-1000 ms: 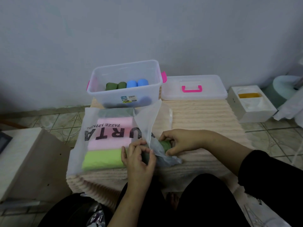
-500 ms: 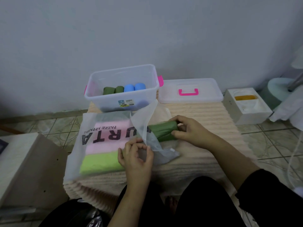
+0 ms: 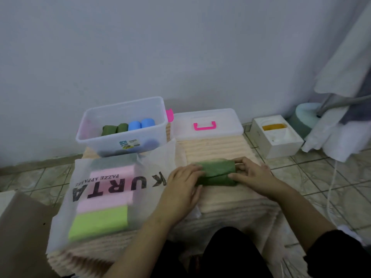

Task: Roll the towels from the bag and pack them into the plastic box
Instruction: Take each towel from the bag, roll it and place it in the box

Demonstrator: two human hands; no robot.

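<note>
A dark green folded towel (image 3: 217, 171) lies on the cream ribbed mat (image 3: 212, 149) in front of me. My left hand (image 3: 183, 184) holds its left end and my right hand (image 3: 254, 175) grips its right end, thumb under and fingers over. To the left lies the translucent white bag (image 3: 104, 189) with pink (image 3: 112, 177) and lime green (image 3: 99, 221) towels showing through. The clear plastic box (image 3: 122, 127) stands at the back, holding two dark green and two blue rolled towels.
The box's clear lid (image 3: 206, 123) with a pink handle lies to the right of the box. A white carton (image 3: 276, 136) sits on the tiled floor at right, near white fabric and a cord. A brown cardboard surface (image 3: 24, 233) is at lower left.
My right hand drew the dark green towel out of the bag and moved it right onto the mat. My left hand let go of the bag's mouth and came onto the towel's left end.
</note>
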